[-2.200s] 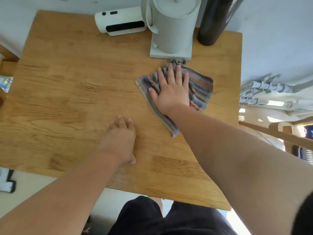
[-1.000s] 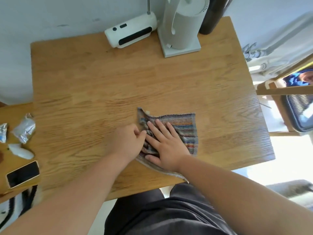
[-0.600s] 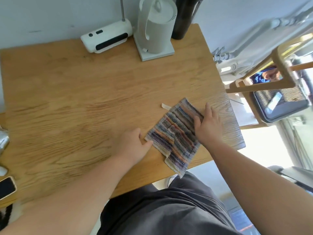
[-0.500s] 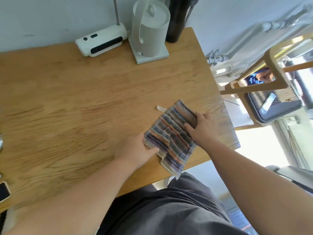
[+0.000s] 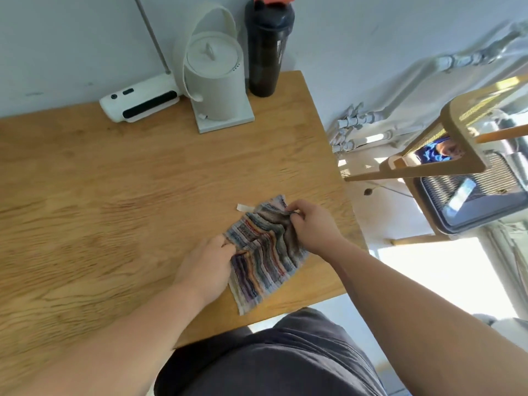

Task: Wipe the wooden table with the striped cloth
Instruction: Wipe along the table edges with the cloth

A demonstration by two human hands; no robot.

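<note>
A white oblong plastic device is lying just beside a pale grey lidded kettle; a tall black bottle is standing at the kettle's other side.

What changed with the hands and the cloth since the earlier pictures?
The right hand, earlier flat on the multicoloured striped cloth, now pinches its far edge; the left hand grips its left edge. The cloth moved nearer, away from the pale grey kettle, which stayed.

The striped cloth, multicoloured and rumpled into folds, lies on the light wooden desk near its front right corner, pinched at its left edge by the left hand and at its far right edge by the right hand.
</note>
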